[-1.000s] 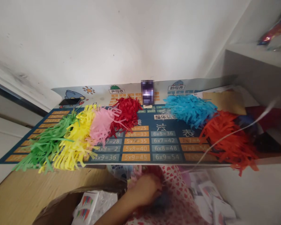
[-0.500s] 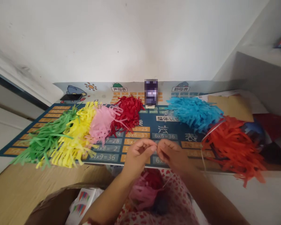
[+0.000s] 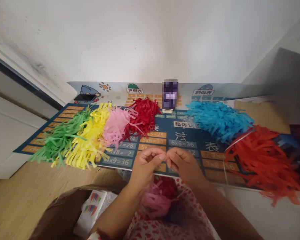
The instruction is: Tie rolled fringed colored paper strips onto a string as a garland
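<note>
My left hand (image 3: pixel 147 165) and my right hand (image 3: pixel 184 164) meet over the front of the table mat, thumbs and fingertips pinched together. Whatever is between them is too small to make out. Below, in my lap, lie pink paper fringe (image 3: pixel 155 201) and dark red fringe (image 3: pixel 168 186), partly hidden by my left forearm. Left of my hands is a row of fringed paper tassels: green (image 3: pixel 65 135), yellow (image 3: pixel 90 143), pink (image 3: pixel 116 125) and red (image 3: pixel 144 116). Blue fringe (image 3: pixel 220 119) and orange-red fringe (image 3: pixel 267 160) lie to the right, with a white string (image 3: pixel 236 141) beside the latter.
A printed mat (image 3: pixel 120 161) covers the table. A phone with a blurred screen (image 3: pixel 170 95) stands against the wall; a dark phone (image 3: pixel 85 97) lies back left. A brown cardboard piece (image 3: pixel 262 115) is at the right. An open bag (image 3: pixel 57 210) holds a white package (image 3: pixel 92 206).
The view has shifted, so the table things appear farther right and slightly higher. My hands stay pinched together in nearly the same place.
</note>
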A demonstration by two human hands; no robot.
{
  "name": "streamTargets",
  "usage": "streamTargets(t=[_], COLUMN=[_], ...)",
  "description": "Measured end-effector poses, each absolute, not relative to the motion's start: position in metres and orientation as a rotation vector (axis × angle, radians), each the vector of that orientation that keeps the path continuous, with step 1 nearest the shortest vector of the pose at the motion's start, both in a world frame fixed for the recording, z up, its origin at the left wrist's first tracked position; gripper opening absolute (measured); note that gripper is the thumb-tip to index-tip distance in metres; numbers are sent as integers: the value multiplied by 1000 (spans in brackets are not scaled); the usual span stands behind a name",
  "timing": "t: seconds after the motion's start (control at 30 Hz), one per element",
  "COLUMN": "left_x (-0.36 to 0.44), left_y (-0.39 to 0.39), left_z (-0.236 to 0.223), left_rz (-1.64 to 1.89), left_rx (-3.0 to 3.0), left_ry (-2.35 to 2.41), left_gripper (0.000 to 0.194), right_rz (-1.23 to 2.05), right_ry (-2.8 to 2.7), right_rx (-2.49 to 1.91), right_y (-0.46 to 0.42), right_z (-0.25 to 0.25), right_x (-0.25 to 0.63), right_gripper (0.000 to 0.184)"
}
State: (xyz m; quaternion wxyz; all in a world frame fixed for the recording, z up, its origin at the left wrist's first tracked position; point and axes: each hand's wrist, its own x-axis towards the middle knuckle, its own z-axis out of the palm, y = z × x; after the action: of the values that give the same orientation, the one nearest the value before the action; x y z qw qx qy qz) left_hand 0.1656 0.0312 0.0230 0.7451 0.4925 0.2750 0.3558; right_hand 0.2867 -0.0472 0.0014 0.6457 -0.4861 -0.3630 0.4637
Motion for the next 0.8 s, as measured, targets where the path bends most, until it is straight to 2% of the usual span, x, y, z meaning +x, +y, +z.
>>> streamTargets(t=[0.2, 0.53, 0.8], left_x=[160, 148, 143], left_y=[34, 34, 36], left_z=[32, 36, 35], left_rz=[783, 821, 808], left_rx=[998, 1279, 1316], left_ry=[511, 486, 480], left_gripper=[29, 27, 26], right_rz=[1157, 1254, 1251], right_ry=[-687, -733, -768], right_rx=[-1024, -1030, -1057], right_y=[-48, -49, -47], right_z=[3, 13, 9], right_x=[283, 280, 279], right_gripper=[31, 40, 38])
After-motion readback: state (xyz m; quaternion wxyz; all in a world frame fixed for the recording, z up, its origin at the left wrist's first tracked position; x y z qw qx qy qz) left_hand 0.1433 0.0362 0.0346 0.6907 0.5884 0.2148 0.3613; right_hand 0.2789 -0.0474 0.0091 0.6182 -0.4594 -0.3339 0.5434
